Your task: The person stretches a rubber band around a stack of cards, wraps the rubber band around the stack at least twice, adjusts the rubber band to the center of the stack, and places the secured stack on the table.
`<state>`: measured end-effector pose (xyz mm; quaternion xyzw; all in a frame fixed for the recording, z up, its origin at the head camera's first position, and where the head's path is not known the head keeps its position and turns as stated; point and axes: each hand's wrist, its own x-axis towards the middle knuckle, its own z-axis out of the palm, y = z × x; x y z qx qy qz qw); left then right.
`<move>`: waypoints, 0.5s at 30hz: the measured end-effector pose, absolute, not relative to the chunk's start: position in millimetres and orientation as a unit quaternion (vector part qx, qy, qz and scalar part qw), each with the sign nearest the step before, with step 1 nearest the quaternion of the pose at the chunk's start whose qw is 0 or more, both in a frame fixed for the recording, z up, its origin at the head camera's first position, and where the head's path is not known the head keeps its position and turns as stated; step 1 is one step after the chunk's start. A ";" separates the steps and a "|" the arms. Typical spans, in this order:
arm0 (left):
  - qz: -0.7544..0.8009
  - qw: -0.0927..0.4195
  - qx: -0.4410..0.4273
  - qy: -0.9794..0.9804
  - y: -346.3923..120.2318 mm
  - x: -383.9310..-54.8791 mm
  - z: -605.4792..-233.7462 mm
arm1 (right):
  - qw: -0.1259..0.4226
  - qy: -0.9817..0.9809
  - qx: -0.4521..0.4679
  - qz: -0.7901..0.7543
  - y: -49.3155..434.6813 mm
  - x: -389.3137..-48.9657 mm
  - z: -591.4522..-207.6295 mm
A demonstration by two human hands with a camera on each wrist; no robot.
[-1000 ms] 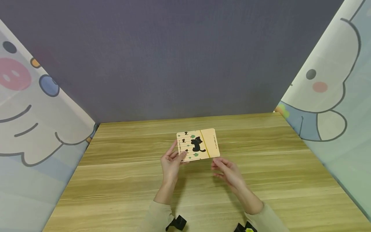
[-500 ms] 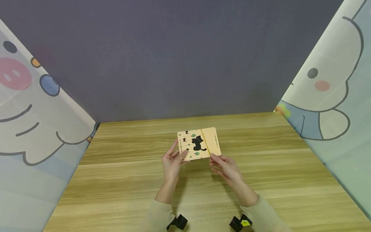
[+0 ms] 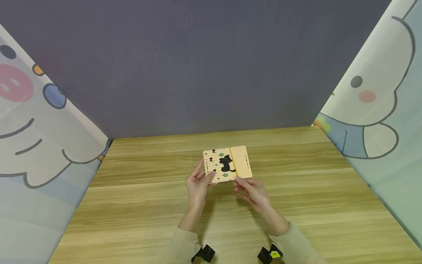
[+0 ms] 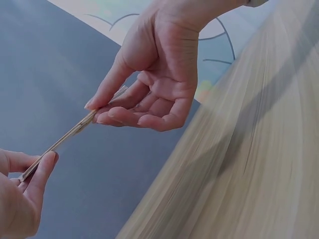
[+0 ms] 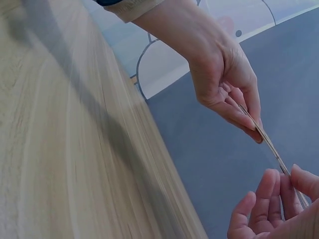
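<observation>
Above wooden table (image 3: 138, 209) | left grip (image 3: 197, 186), right grip (image 3: 255, 192) | both pinch cat-printed booklet (image 3: 227, 164)

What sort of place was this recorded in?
Probably a small recording booth, though little shows beyond it: a wood-grain table, a dark panel behind it, and cartoon-print sheets on both sides.

We're seeing smooth, paper-like stock on the cat-print booklet (image 3: 227, 165), smooth wood grain on the tabletop (image 3: 141, 205). We're reading matt cloth on the sleeves (image 3: 182, 245), matt fabric-like back panel (image 3: 211, 73).
</observation>
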<state>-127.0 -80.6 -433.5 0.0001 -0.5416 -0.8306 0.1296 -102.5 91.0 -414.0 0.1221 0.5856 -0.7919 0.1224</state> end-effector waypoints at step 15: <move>-0.828 0.114 0.040 -0.547 -77.2 -114.7 -410.9 | 0.094 0.584 0.143 -0.794 89.8 -101.8 -413.6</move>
